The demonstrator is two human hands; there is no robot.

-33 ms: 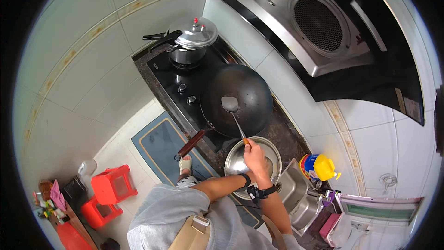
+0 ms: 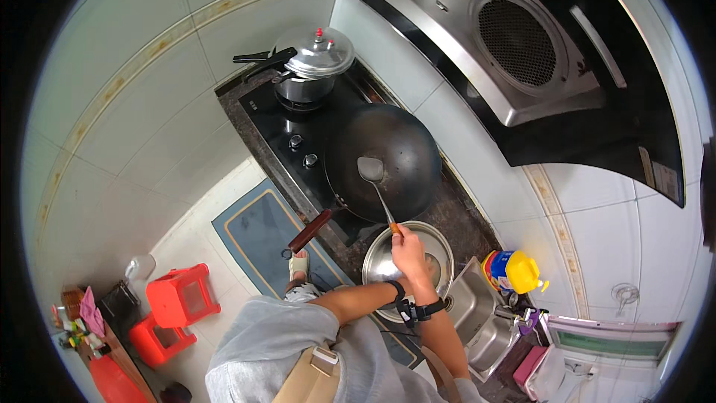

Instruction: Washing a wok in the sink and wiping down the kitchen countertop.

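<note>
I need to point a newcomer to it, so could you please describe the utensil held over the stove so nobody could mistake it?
Start at the black wok on the stove. A metal spatula rests its blade inside it, its thin shaft running back to a hand above the steel bowl. It is the only long-handled utensil there.

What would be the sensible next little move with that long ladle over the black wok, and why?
Probably lower the ladle to the bottom of the wok. The right hand grips its handle end above the steel bowl, and the scoop sits inside the dark wok, which looks empty. The left hand is largely hidden.
</note>
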